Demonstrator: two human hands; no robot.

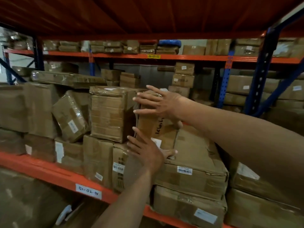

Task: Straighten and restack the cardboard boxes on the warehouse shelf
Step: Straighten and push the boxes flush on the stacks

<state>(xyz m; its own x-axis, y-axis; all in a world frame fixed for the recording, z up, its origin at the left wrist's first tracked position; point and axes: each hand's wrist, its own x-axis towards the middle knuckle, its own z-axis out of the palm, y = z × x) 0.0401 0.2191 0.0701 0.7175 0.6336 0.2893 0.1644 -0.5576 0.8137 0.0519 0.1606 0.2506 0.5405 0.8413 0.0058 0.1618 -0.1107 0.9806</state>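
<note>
The shelf has an orange front bar and is full of brown boxes. A big flat box lies on another box. A small box with black writing stands on it, beside a taped box. The right hand and left hand lie flat on the small box, fingers spread

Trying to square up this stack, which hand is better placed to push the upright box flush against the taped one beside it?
Probably the right hand: it lies flat on the upright box, up high. The left hand is at its bottom corner.
</note>
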